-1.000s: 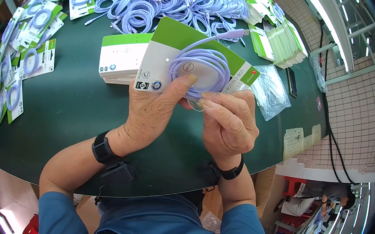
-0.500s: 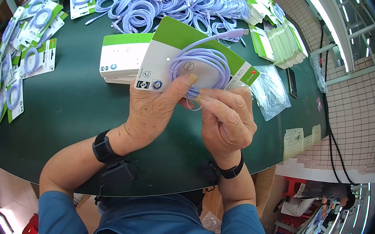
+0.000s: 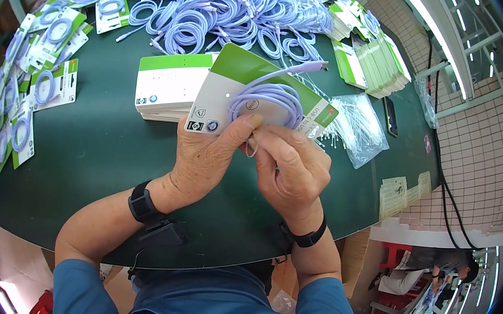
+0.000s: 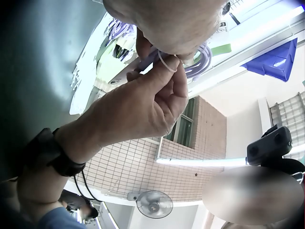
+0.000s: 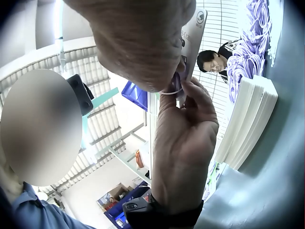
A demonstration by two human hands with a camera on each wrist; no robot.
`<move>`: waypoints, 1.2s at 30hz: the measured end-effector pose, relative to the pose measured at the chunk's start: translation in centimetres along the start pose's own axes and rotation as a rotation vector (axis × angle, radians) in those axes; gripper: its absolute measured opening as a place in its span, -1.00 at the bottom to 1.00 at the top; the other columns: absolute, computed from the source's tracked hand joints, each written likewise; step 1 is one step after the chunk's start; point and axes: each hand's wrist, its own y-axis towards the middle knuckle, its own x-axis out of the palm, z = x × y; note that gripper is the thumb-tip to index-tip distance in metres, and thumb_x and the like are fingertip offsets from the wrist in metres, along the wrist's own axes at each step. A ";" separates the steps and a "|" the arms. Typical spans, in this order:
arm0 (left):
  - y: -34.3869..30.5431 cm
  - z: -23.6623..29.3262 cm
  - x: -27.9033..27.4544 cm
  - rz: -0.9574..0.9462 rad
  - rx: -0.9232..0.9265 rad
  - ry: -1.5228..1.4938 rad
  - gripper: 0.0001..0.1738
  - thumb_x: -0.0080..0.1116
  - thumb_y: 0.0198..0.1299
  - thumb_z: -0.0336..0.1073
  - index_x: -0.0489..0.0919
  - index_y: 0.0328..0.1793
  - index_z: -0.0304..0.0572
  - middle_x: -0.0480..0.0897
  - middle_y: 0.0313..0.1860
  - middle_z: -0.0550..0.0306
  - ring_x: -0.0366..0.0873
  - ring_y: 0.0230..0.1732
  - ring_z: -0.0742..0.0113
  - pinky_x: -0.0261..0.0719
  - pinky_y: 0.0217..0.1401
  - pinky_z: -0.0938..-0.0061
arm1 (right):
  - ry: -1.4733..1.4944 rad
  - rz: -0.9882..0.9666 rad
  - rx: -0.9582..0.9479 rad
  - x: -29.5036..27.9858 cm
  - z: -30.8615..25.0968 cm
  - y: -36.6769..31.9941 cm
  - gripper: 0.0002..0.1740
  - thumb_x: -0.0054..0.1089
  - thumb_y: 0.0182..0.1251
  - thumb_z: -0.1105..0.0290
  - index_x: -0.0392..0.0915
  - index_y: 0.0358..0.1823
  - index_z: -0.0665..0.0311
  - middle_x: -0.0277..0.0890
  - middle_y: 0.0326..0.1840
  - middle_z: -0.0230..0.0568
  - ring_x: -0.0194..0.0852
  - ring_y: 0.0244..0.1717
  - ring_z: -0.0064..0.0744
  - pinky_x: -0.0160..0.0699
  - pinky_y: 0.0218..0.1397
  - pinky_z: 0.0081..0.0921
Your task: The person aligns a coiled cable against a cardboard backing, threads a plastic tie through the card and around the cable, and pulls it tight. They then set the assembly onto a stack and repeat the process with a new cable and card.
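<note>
One "USB-C" card (image 3: 213, 101) in left hand (image 3: 204, 159)

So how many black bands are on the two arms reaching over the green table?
2. One black band goes round the left wrist, and the other black band goes round the right wrist. Neither is hidden.

Logged pale purple on coiled cable (image 3: 271, 88); green above white on held card (image 3: 211, 101); white on thin tie (image 3: 251, 153); dark green on tabletop (image 3: 109, 166); dark grid over pinkish wall (image 3: 479, 150).
</note>
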 end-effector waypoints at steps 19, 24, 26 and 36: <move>1.0 0.4 -0.6 -0.053 -0.115 0.044 -0.67 0.37 0.45 -0.38 0.62 0.25 -0.36 0.76 -0.09 0.08 0.71 -0.28 0.44 0.72 -0.41 0.56 | 0.039 0.187 0.061 -2.2 1.8 0.6 -0.73 0.43 0.25 0.74 0.72 -0.05 0.34 0.71 -0.09 -0.12 0.68 -0.27 -0.48 0.66 -0.25 -0.57; 0.6 1.2 -0.1 -0.068 -0.134 -0.002 -0.56 0.33 0.48 -0.33 0.51 0.38 -0.29 0.73 0.04 0.04 0.74 -0.20 0.39 0.73 -0.44 0.55 | 0.407 0.517 0.715 -4.3 6.9 -0.5 -0.85 0.37 0.46 0.56 0.68 0.00 0.38 0.72 -0.07 -0.26 0.67 -0.17 -0.61 0.67 -0.16 -0.58; 0.3 1.3 -0.1 -0.128 -0.143 0.047 -0.45 0.31 0.50 -0.24 0.39 0.50 -0.18 0.70 0.18 0.00 0.76 -0.10 0.31 0.71 -0.46 0.54 | 0.625 0.543 0.871 -4.0 7.7 -1.2 -0.83 0.40 0.47 0.49 0.68 -0.01 0.39 0.73 -0.08 -0.31 0.70 -0.18 -0.62 0.68 -0.20 -0.58; -0.6 0.8 0.2 -0.165 -0.135 0.118 -0.39 0.34 0.49 -0.21 0.34 0.53 -0.18 0.66 0.18 0.00 0.77 -0.11 0.30 0.72 -0.48 0.55 | 1.328 -0.175 1.177 -2.9 5.4 -7.1 -0.47 0.40 0.52 0.20 0.59 0.40 0.30 0.75 0.20 -0.16 0.78 0.08 -0.44 0.81 0.09 -0.48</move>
